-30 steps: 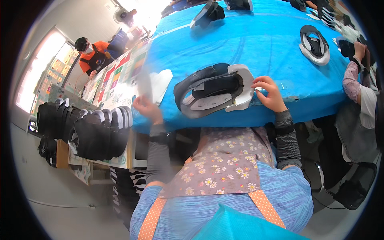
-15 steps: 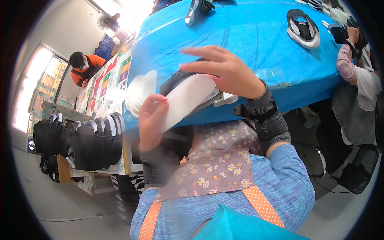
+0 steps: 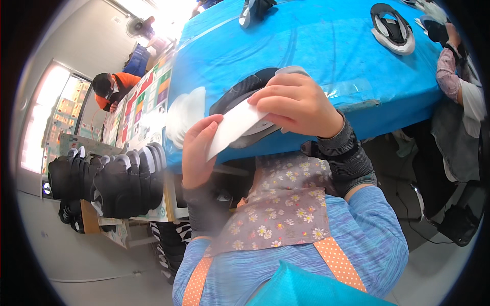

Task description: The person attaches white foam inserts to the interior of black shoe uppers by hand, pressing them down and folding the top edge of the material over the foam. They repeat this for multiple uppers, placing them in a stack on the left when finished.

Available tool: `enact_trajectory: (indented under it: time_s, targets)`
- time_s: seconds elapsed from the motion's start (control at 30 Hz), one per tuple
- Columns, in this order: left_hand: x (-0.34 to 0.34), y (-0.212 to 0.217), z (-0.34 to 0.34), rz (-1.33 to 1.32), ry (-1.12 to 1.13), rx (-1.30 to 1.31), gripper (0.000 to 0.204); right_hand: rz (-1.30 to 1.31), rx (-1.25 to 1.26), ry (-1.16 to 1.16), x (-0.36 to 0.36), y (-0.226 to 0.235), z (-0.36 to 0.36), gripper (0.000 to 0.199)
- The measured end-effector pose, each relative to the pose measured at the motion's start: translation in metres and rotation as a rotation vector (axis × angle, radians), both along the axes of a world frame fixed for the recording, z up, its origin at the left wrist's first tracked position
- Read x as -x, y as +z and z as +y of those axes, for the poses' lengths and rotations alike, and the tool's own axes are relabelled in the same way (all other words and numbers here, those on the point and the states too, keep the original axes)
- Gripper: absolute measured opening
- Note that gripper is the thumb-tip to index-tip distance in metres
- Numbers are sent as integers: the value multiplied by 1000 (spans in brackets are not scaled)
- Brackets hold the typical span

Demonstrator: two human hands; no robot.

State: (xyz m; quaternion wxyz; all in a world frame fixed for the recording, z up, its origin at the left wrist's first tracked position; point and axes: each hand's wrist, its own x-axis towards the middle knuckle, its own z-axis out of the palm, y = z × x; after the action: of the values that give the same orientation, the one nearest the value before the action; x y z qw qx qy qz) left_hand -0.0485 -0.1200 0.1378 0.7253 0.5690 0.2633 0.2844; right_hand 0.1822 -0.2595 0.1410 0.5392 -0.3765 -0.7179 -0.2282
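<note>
My left hand (image 3: 199, 153) and my right hand (image 3: 296, 104) both grip a flat white insole-shaped piece (image 3: 235, 125), held up close in front of me at the near edge of the blue table (image 3: 316, 46). Behind the piece lies a black and grey shoe part (image 3: 245, 89) on the table edge, partly hidden by my right hand. A stack of white pieces (image 3: 186, 112) lies just left of it on the table.
Another black and white shoe part (image 3: 392, 28) lies far right on the table, one more (image 3: 255, 9) at the far edge. A rack of black shoes (image 3: 107, 181) stands to my left. A person in orange (image 3: 115, 86) sits beyond; another person's arm (image 3: 449, 66) is at the right.
My hands have lifted the white piece off the shoe part and brought it closer; the view has shifted toward the table edge.
</note>
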Motion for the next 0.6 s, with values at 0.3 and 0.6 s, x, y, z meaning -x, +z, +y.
enact_trajectory:
  time_s: [0.3,0.6]
  targets:
    - [8,-44,41,-247,-166,-671,101,770,550,184,-9,-28,21,23]
    - [-42,-14,-15,-295,415,-894,65,846,731,358,17,-31,34,35]
